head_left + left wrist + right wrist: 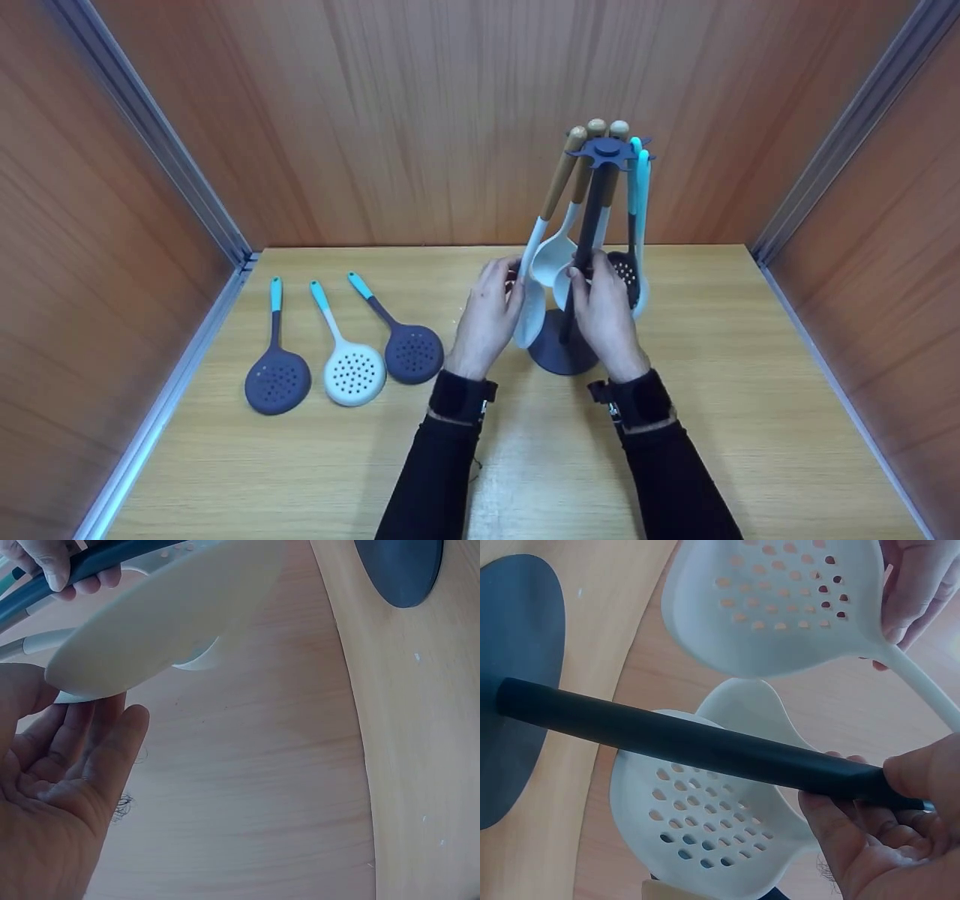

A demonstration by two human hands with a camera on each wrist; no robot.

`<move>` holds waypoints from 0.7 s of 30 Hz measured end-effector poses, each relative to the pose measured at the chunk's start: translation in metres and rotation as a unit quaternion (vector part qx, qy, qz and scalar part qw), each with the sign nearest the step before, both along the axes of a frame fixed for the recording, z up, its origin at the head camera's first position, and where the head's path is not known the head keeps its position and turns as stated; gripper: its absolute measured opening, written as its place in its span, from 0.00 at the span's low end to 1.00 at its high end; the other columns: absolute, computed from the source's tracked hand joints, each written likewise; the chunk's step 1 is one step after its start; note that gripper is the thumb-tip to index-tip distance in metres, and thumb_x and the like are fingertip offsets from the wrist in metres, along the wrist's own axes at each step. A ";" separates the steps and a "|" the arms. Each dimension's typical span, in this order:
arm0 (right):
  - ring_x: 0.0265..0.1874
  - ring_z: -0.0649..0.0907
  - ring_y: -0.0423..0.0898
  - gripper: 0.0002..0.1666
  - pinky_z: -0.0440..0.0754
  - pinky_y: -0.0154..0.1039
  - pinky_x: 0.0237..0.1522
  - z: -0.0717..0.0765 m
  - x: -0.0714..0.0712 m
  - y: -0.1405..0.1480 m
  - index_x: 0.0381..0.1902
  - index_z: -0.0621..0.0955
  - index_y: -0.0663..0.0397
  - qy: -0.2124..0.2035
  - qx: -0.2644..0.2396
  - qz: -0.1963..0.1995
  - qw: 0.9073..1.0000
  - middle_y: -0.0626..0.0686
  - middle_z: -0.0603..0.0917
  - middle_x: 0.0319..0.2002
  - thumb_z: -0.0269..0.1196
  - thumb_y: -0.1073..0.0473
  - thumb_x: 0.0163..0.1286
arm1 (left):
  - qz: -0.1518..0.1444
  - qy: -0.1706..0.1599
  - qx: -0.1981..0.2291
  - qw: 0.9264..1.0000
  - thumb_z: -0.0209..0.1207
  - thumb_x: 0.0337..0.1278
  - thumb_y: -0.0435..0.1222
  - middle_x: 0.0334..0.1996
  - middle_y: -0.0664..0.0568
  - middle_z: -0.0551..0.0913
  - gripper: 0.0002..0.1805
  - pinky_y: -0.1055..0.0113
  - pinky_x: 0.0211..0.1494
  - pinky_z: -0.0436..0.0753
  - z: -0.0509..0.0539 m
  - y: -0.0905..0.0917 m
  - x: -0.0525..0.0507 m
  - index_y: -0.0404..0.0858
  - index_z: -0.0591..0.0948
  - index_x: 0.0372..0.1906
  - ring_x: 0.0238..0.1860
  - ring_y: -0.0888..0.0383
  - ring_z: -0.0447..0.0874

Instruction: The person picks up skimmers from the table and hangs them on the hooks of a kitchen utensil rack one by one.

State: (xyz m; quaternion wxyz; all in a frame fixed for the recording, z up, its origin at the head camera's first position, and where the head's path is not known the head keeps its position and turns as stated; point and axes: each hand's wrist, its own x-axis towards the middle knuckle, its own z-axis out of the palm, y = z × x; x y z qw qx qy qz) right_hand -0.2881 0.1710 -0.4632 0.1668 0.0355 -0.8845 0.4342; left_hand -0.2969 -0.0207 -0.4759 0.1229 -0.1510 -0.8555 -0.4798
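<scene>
A dark utensil stand [589, 225] leans, its round base [555, 356] on the table and hooks [606, 150] at its top. My right hand [609, 319] grips its post [667, 742], thumb on one side and fingers round the other. On the left side of the stand hangs a white skimmer [780, 615] with a wooden handle [562, 176]. Its neck is pinched between the thumb and fingers of my left hand [487, 307]. Behind the post hang a white ladle [553, 256] and another white skimmer [697, 817]. A dark skimmer [624, 270] hangs at the right, partly hidden by my right hand.
Left of the stand lie a dark skimmer [277, 381], a white skimmer [355, 373] and another dark skimmer [414, 352], all with turquoise handles. Wooden panels [420, 127] enclose the table at the back and both sides, with metal rails [172, 135] at the corners.
</scene>
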 end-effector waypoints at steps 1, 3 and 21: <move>0.73 0.86 0.62 0.19 0.88 0.62 0.69 0.000 0.000 0.000 0.71 0.74 0.61 -0.001 0.000 0.000 1.000 0.65 0.85 0.67 0.55 0.58 0.92 | -0.002 0.002 0.001 1.000 0.57 0.89 0.36 0.68 0.45 0.84 0.21 0.56 0.75 0.88 -0.001 0.000 0.000 0.39 0.78 0.76 0.70 0.50 0.87; 0.73 0.85 0.63 0.19 0.88 0.62 0.69 0.000 0.000 0.000 0.71 0.74 0.61 -0.002 0.001 0.001 1.000 0.65 0.85 0.68 0.55 0.58 0.92 | -0.006 0.006 0.001 1.000 0.57 0.89 0.36 0.68 0.44 0.84 0.21 0.55 0.75 0.87 -0.001 0.001 0.000 0.38 0.78 0.76 0.71 0.49 0.87; 0.70 0.88 0.62 0.18 0.89 0.60 0.68 0.001 0.002 -0.001 0.70 0.74 0.62 0.008 0.003 -0.002 1.000 0.65 0.87 0.64 0.55 0.59 0.92 | 0.007 0.019 -0.030 0.999 0.55 0.90 0.39 0.68 0.47 0.85 0.22 0.60 0.75 0.87 -0.005 0.003 -0.001 0.39 0.77 0.77 0.69 0.53 0.87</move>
